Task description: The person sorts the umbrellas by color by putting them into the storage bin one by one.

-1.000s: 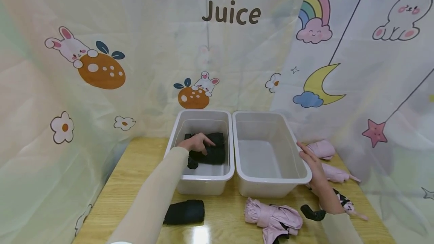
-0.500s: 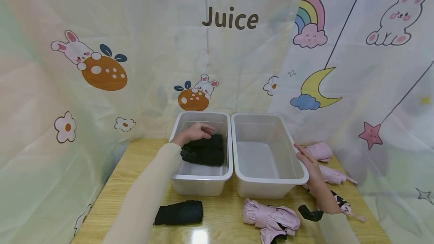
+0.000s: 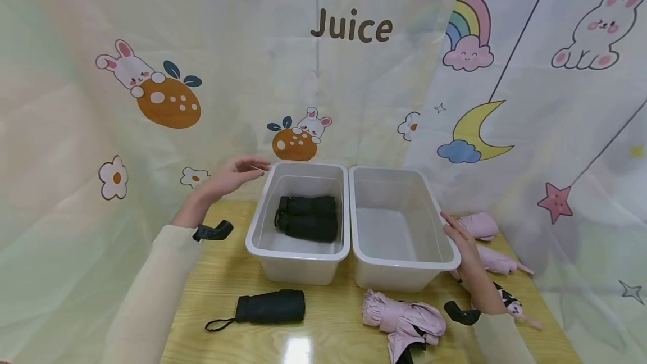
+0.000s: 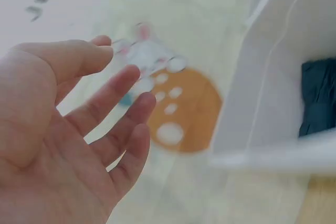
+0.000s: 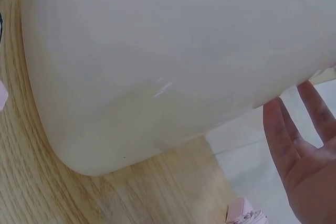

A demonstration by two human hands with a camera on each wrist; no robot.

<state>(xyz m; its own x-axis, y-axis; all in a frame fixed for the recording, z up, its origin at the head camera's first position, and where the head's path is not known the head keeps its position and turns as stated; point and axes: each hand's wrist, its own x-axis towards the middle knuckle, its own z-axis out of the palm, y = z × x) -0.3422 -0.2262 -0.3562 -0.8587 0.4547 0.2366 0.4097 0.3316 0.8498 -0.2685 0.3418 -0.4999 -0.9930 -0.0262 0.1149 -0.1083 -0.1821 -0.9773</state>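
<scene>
My left hand (image 3: 229, 177) is raised beside the far left corner of the left white bin (image 3: 298, 254), holding nothing. In the left wrist view its fingers (image 4: 123, 132) are loosely spread. Inside that bin lie two black folded umbrellas (image 3: 310, 228), side by side. My right hand (image 3: 467, 251) rests against the outer right side of the right white bin (image 3: 404, 265), which has nothing inside. The right wrist view has extended fingers (image 5: 281, 142) touching the bin's wall. A black folded umbrella (image 3: 270, 306) with a strap lies before the left bin.
A pink folded umbrella (image 3: 401, 319) lies in front of the right bin. Further pink umbrellas (image 3: 497, 260) and a black-and-white patterned one (image 3: 507, 299) lie on the wooden table (image 3: 328, 341) by the right arm. A printed curtain (image 3: 232, 83) hangs behind the bins.
My left hand has come up out of the left bin and moved left past its rim, leaving the two black umbrellas inside. The right hand has stayed at the right bin.
</scene>
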